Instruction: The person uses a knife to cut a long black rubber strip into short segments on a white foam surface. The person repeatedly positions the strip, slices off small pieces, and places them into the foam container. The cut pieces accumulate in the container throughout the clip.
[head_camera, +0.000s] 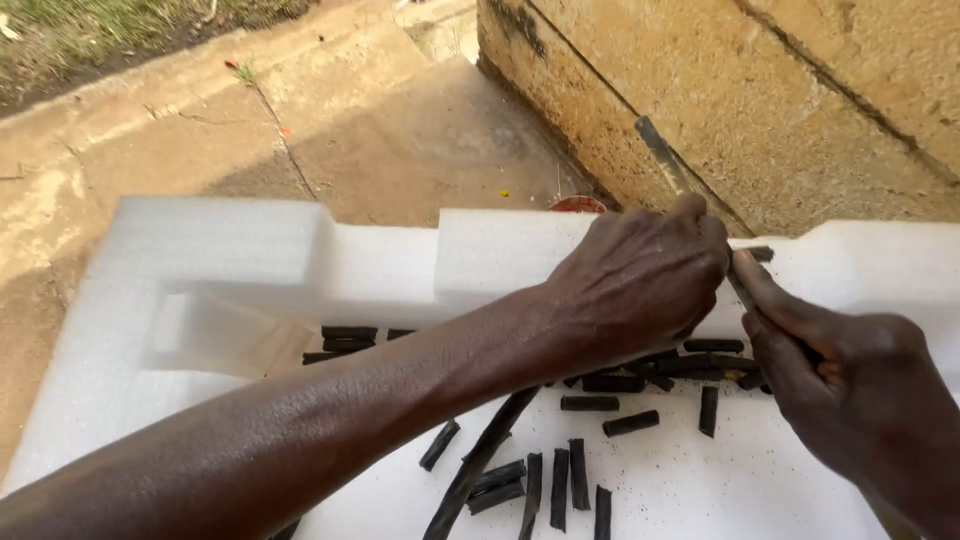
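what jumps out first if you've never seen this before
Two hands meet at the right: the left hand and right hand grip a thin dark rod that slants up toward the tan wall. Below them, short black stick pieces lie scattered on white foam packing.

No labels, signs or screens showed. The only packaging was a white foam packing insert (250, 260), blocky with a raised notched rim and recessed pockets, lying on the concrete ground (400, 130) below the stone wall (760, 100).
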